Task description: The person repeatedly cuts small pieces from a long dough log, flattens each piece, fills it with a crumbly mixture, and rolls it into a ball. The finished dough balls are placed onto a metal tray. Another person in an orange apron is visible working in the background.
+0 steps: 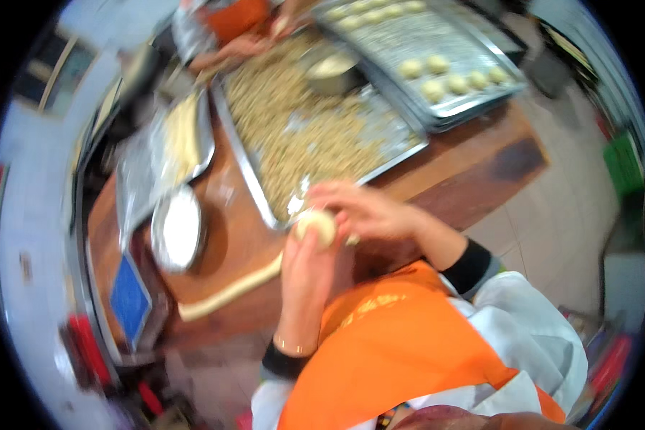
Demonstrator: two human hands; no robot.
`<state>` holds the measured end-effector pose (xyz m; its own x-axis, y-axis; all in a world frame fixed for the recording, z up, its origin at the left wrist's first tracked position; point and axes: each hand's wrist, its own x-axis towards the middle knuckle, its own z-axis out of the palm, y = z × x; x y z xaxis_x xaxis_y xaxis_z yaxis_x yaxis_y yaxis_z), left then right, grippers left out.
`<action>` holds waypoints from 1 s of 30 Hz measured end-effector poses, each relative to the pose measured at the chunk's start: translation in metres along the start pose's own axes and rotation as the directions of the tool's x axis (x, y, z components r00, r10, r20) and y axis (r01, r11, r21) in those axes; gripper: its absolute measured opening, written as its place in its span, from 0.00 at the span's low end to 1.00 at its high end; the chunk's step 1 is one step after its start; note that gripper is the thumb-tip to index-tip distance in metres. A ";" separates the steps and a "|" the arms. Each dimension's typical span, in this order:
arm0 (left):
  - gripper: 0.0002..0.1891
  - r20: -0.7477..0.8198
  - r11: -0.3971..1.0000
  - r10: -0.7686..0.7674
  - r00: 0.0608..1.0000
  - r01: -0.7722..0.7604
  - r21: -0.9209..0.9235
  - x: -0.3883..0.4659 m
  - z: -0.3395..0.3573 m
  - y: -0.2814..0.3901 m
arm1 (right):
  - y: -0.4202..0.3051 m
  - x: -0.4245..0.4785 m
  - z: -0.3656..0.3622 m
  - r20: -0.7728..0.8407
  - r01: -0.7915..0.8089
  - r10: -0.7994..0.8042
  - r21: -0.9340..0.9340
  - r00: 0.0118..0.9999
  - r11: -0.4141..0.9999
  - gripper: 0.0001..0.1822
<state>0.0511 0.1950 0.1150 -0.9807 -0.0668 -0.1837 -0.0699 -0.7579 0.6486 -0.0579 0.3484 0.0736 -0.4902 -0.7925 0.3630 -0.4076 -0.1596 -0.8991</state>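
Observation:
A small round piece of pale dough point(317, 228) sits in my left hand point(306, 269), with the thumb pressed on its top. Beside it is my right hand point(379, 212), fingers stretched over the near corner of a metal tray point(247, 172). Its thumb side lies close against the dough; motion blur hides whether they touch. Crumbly tan filling point(301, 140) is spread over that tray. From under my left wrist a long dough rope point(231, 290) runs left along the wooden table point(236, 247). A dough scrap point(352, 239) shows below my right hand.
Left stand a bowl of white powder point(177, 228) and a plastic-lined tray point(145, 177) with dough strips point(183, 140). A metal container point(330, 75) rests in the filling. Stacked trays point(387, 48) at upper right carry several dough balls point(432, 90). Another person's hand point(247, 45) reaches in opposite.

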 end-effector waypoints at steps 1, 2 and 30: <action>0.18 -0.022 0.998 -0.050 0.998 0.051 0.030 0.000 0.000 0.001 | 0.011 -0.004 -0.006 0.056 -0.011 0.009 0.034 0.998 0.999 0.34; 0.18 -0.049 0.993 -0.093 0.994 0.096 0.064 0.001 0.001 0.003 | 0.003 -0.003 -0.011 0.117 -0.032 0.028 0.032 0.993 0.999 0.34; 0.13 -0.139 0.877 -0.141 0.980 0.189 0.441 0.054 0.030 -0.019 | 0.048 -0.067 -0.366 -0.705 -0.656 0.021 -0.648 0.708 0.387 0.26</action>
<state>-0.0064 0.2254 0.1144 -0.9259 -0.0489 -0.3745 -0.3272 -0.3913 0.8601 -0.3264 0.6091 0.0957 -0.8994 -0.1496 0.4107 -0.3350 0.8395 -0.4278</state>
